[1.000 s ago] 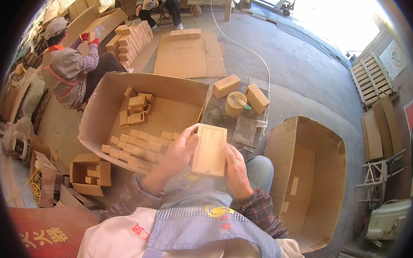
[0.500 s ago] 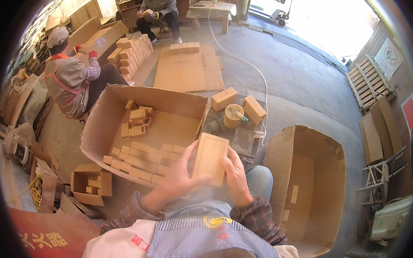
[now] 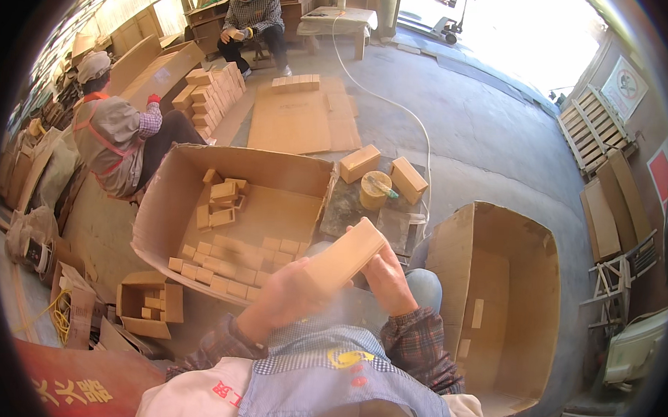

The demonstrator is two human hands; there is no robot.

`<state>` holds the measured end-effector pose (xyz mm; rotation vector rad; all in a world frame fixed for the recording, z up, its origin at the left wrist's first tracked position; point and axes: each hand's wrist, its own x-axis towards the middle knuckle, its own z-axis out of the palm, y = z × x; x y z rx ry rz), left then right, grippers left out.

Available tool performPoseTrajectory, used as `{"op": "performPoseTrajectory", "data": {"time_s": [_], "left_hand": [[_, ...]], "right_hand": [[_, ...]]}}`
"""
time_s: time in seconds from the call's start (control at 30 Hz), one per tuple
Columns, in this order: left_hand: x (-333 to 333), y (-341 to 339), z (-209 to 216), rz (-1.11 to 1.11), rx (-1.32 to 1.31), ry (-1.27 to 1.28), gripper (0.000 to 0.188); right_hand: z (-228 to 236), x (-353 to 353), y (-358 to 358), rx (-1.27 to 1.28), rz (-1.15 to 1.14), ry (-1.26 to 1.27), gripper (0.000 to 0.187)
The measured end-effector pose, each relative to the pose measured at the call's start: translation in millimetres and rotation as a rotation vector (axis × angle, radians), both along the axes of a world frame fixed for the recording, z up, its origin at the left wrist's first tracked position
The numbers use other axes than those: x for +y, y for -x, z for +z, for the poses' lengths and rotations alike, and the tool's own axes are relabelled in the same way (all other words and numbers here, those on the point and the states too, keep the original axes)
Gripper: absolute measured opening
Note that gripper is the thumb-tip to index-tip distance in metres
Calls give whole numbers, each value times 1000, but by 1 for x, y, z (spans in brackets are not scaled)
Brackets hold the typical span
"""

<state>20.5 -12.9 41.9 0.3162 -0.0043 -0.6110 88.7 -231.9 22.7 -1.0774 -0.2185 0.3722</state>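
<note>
A pale wooden box (image 3: 345, 256) is held tilted in front of my lap, its upper end pointing up and to the right. My left hand (image 3: 285, 293), blurred by motion, grips its lower left end. The fingers of my right hand (image 3: 389, 282) are closed on its upper right end. Just beyond and to the left stands a large open carton (image 3: 236, 155) with several similar wooden boxes (image 3: 224, 192) in it, some in rows, some in a loose heap.
To my right stands another large open carton (image 3: 450, 264). Ahead, a dark low board bears a round wooden pot (image 3: 375, 189) and two wooden boxes (image 3: 359, 163). A small carton (image 3: 150, 305) sits at the left. Two people work at the far left, near stacked boxes (image 3: 209, 94). A pale hose (image 3: 396, 100) crosses the floor.
The wooden box has turned from upright, broad side showing, to leaning right with a narrow side showing. My left hand has shifted slightly down and left; both hands still hold it.
</note>
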Motion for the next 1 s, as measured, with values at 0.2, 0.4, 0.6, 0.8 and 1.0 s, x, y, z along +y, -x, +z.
{"op": "performPoseTrajectory", "data": {"time_s": [0.2, 0.4, 0.6, 0.8, 1.0], "left_hand": [[-10, 5, -13, -26, 48, 85, 69], [-18, 5, -5, 398, -72, -881, 66], [-26, 6, 13, 393, -435, -1033, 53], [-26, 1, 20, 393, -396, -1021, 49], [-19, -2, 16, 382, -314, -1039, 46]], "right_hand": [[-19, -16, -10, -89, 216, 35, 73], [-44, -12, -2, 66, 41, -2, 63], [-51, -1, 5, 407, -71, -200, 63], [-35, 3, 12, 480, 3, -150, 76], [-25, 2, 14, 496, -2, -113, 64]]}}
